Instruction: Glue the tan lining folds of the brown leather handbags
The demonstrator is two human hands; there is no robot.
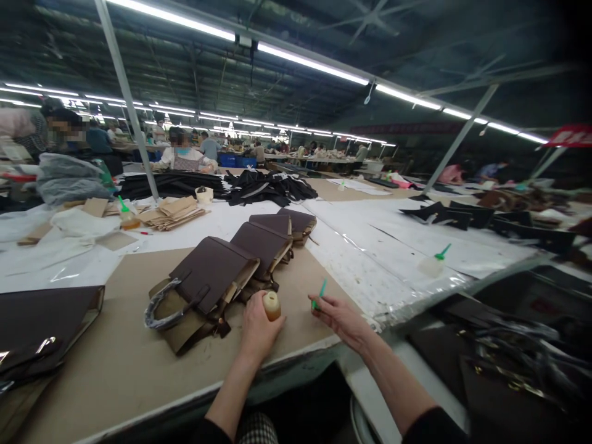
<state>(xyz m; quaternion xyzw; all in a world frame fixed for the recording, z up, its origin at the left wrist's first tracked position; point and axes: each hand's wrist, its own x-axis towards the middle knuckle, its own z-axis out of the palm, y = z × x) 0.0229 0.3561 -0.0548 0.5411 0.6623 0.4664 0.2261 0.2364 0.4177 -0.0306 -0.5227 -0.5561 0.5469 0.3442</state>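
My left hand (259,330) is closed around a small glue bottle (272,307) whose top is uncapped, with amber liquid inside. To its right, my right hand (340,317) pinches a green nozzle cap (320,295), its thin tip pointing up and apart from the bottle. Just left of my left hand lies a dark brown handbag (213,271) with a plastic-wrapped handle (160,311). More brown bags (261,243) lie behind it in an overlapping row on the tan board (143,370).
Another brown bag (46,327) lies at the left edge. A glue bottle with a green nozzle (432,264) stands on the right; another (128,217) is at the left. Brown paper pieces (173,213) and black strips (271,186) lie farther back. A co-worker (182,151) sits across the table.
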